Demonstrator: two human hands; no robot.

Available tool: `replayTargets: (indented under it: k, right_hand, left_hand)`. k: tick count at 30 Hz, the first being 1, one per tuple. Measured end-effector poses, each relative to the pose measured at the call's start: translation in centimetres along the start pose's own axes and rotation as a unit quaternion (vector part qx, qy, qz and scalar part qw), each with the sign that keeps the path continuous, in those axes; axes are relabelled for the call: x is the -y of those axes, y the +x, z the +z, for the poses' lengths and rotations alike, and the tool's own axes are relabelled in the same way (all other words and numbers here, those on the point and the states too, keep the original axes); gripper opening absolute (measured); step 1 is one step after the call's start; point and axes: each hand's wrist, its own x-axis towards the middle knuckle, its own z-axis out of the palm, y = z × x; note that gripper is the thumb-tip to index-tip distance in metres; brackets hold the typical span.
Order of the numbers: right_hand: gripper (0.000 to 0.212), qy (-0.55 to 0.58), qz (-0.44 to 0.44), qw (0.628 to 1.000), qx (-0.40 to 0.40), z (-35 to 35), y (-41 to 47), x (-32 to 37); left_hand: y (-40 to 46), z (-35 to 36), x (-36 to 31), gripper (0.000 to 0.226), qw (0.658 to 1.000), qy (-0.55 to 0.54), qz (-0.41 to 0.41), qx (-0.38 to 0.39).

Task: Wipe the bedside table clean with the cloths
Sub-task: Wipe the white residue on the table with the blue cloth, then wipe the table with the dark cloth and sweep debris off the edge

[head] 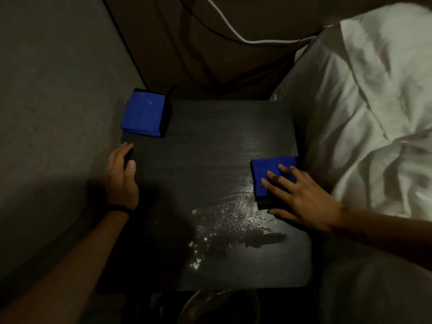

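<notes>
The dark bedside table (191, 146) fills the middle of the head view. Pale crumbs and a wet smear (229, 220) cover its near-centre. A folded blue cloth (264, 170) lies at the table's right edge, and my right hand (301, 197) presses flat on it with straight, spread fingers. A second folded blue cloth (142, 113) with a black edge lies at the far left corner, untouched. My left hand (122, 176) rests on the table's left edge, thumb on top and fingers over the side.
A bed with white sheets (364, 118) lies close along the right side. A grey wall (53, 101) borders the left. Black and white cables (224, 22) hang behind the table. A round dark object (219, 307) sits below the table's front edge.
</notes>
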Motion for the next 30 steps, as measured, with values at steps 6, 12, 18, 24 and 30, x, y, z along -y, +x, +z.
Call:
replayTargets:
  k: [6,12,18,24,30]
  right_hand:
    - [0.072,-0.018,-0.014,0.999,-0.030,-0.1,-1.6,1.5]
    - [0.053,0.077,-0.005,0.995,-0.063,-0.8,-3.3,3.1]
    - [0.025,0.551,0.094,0.829,0.001,-3.7,-3.0,1.6]
    - [0.030,0.601,0.182,0.775,0.069,-4.3,-0.7,-0.9]
    - [0.013,0.447,0.207,0.869,-0.038,-4.3,-1.0,0.4]
  left_hand:
    - [0.0,0.2,0.2,0.056,1.000,-0.004,-0.007,-0.004]
    - [-0.1,0.2,0.3,0.054,1.000,-0.009,0.006,-0.003]
    - [-0.1,0.2,0.3,0.058,1.000,-0.017,0.008,-0.003]
    - [-0.1,0.0,0.3,0.059,1.000,-0.012,0.005,-0.003]
    - [-1.0,1.0,-0.4,0.058,1.000,-0.004,-0.024,0.000]
